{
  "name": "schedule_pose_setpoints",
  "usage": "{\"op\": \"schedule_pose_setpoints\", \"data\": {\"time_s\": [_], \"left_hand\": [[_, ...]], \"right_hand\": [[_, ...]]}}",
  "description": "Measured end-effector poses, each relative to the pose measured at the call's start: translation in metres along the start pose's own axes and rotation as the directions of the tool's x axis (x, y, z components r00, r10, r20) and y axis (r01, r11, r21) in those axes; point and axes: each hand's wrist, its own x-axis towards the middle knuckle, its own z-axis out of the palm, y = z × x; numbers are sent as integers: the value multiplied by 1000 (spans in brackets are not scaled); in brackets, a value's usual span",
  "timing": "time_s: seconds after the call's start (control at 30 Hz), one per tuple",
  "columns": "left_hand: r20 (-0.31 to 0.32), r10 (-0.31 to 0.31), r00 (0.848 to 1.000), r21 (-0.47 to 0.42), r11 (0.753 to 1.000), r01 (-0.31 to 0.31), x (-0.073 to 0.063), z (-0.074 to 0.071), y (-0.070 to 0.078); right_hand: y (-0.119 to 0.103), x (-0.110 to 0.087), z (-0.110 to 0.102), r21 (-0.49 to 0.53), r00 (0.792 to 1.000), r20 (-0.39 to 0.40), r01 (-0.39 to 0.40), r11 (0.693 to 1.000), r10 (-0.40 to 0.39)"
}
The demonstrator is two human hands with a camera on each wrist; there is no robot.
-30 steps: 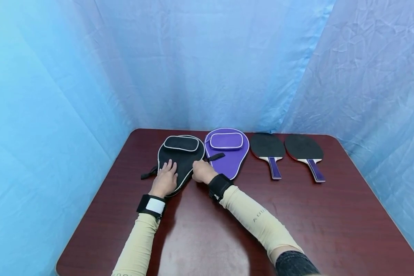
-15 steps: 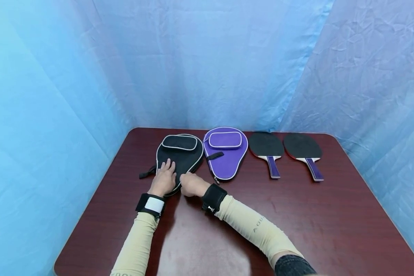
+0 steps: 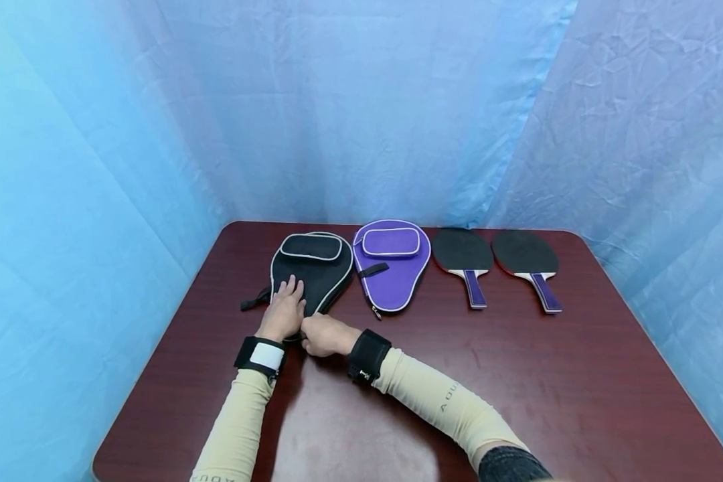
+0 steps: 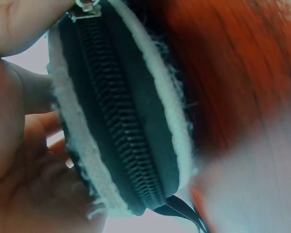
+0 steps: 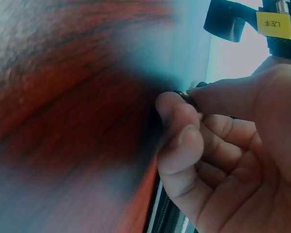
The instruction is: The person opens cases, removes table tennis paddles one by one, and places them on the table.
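Observation:
A black table tennis paddle case (image 3: 322, 276) with white piping lies at the left of the table's far half. My left hand (image 3: 283, 313) rests on its lower left part, fingers spread. My right hand (image 3: 327, 335) is at the case's narrow lower end, close to the left wrist. Thumb and bent index finger pinch the small zipper pull (image 5: 184, 95), mostly hidden between them. In the left wrist view, dark zipper teeth (image 4: 121, 121) run meshed between two white edges, with a metal slider (image 4: 87, 8) at the top. Beside the right hand lies a purple paddle case (image 3: 391, 281).
Two black-faced table tennis paddles (image 3: 462, 250) with purple handles lie right of the purple case. A black strap (image 3: 255, 301) sticks out left of the black case. Blue cloth (image 3: 361, 114) hangs behind the dark red table (image 3: 518, 375).
My right hand has slid down and left along the black case's right edge to its narrow end. The left hand has stayed on the case.

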Motion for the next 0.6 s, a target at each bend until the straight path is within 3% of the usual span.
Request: {"op": "schedule_pose_setpoints", "data": {"time_s": [0.6], "left_hand": [[11, -16, 1000, 5, 1000, 16, 0, 0, 1]], "right_hand": [[2, -2, 2, 4, 1000, -5, 4, 1000, -4]]}}
